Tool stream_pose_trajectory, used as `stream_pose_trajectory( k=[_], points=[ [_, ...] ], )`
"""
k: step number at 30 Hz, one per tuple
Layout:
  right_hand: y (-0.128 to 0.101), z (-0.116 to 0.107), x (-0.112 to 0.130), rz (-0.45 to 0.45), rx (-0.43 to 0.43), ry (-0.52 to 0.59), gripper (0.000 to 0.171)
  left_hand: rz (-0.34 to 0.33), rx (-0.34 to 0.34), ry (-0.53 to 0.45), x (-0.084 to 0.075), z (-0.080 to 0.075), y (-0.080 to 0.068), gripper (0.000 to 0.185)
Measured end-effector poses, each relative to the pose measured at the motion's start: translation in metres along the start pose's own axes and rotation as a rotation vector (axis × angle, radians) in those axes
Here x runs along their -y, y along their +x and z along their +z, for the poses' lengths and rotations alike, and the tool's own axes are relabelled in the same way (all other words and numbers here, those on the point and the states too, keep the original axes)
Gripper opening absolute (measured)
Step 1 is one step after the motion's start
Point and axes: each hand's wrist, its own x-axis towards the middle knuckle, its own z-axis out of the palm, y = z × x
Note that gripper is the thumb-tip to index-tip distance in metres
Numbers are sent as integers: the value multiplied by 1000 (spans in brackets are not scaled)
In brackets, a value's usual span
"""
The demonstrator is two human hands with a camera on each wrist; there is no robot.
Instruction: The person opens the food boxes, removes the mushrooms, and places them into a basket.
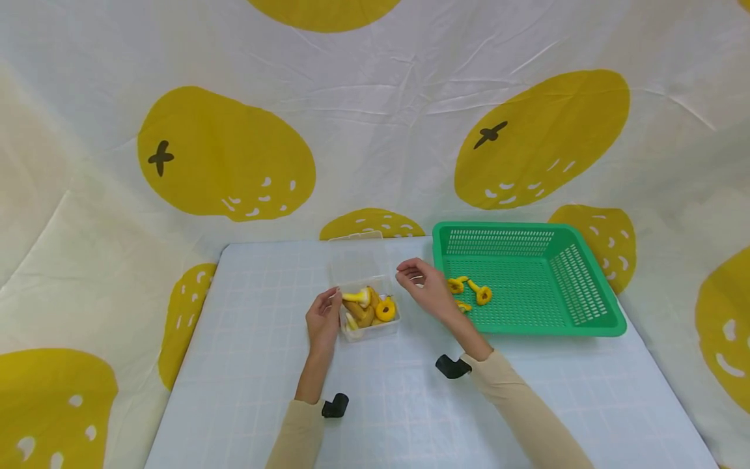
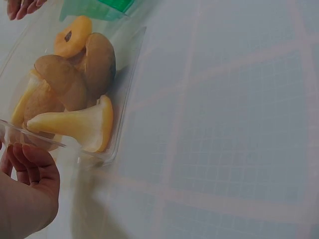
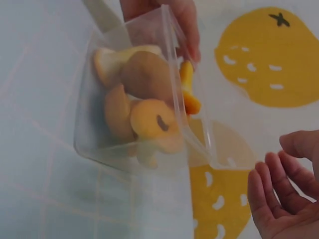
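Observation:
My left hand [image 1: 324, 319] is at the left rim of a clear plastic box [image 1: 375, 333]. Its thumb and fingertips pinch the stem of a yellow mushroom [image 1: 357, 298], whose cap points right over the box. In the right wrist view this mushroom [image 3: 189, 89] shows above the rim. Inside the box lie brown-capped mushrooms [image 2: 62, 79], an orange-yellow one [image 1: 385, 309] with a dark hollow, and a pale-stemmed one [image 2: 79, 124] near the front. My right hand [image 1: 426, 285] hovers between box and basket, fingers loosely bent, holding nothing.
A green slotted basket [image 1: 527, 331] stands on the right, with several yellow mushrooms [image 1: 483, 295] at its left end. Behind the box its clear lid [image 1: 356, 253] stands raised. A pale checked cloth [image 1: 263, 365] covers the table, and a fruit-print curtain [image 1: 375, 130] hangs behind.

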Motion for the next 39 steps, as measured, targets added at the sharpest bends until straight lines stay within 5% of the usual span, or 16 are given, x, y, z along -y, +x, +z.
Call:
stream_pose_trajectory(
  k=[18,27,35,39],
  points=[
    [4,60,-7,-73,137,12,23,7,12,1,0,1,1,33],
    [6,75,-6,-104,243,-217,27,-2,7,14,1,0,1,33],
    [5,78,1,-259,229,-431,19,8,12,-10,3,-1,2,33],
    [4,76,3,-267,245,-468,16,-6,8,-19,17,-2,12,33]
  ],
)
